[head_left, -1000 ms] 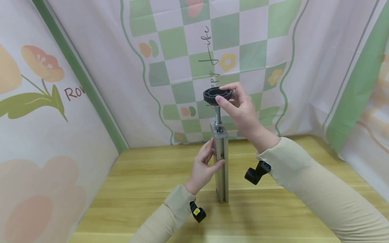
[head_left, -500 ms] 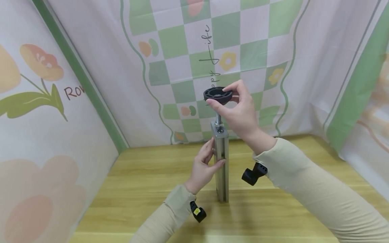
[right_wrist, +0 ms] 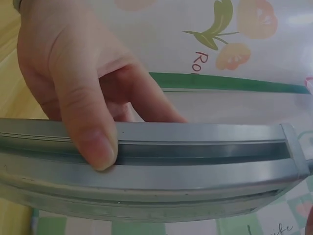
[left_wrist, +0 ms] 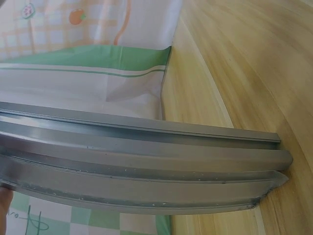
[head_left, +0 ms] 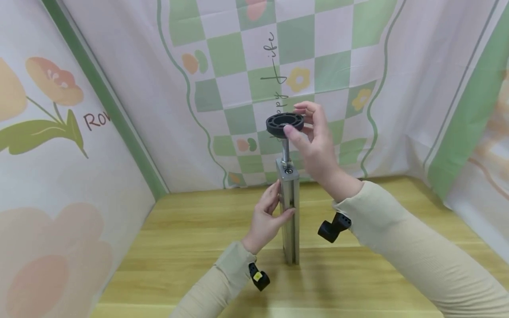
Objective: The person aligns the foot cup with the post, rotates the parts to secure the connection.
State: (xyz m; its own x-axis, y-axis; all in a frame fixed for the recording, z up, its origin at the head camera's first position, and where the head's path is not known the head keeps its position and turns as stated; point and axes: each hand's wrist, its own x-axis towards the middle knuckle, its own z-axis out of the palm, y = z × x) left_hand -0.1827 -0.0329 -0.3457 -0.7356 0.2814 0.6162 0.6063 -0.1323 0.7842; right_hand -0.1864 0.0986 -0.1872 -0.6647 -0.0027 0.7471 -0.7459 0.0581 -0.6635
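left grip (head_left: 265, 223): my thumb and fingers hold the bar (head_left: 286, 232) from its left.
bar: upright on the surface (head_left: 199, 229), long axis vertical.
rod (head_left: 285, 151): rises from the bar's top, in line with it.
right grip (head_left: 319, 148): nearer the disc (head_left: 277, 130); my fingers curve loosely round its right side, thumb on the near rim.
disc: atop the rod, about level, just left of my right palm.
curtain (head_left: 222, 57): behind it all.

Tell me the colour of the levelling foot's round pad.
Black; the round pad shows best in the head view.
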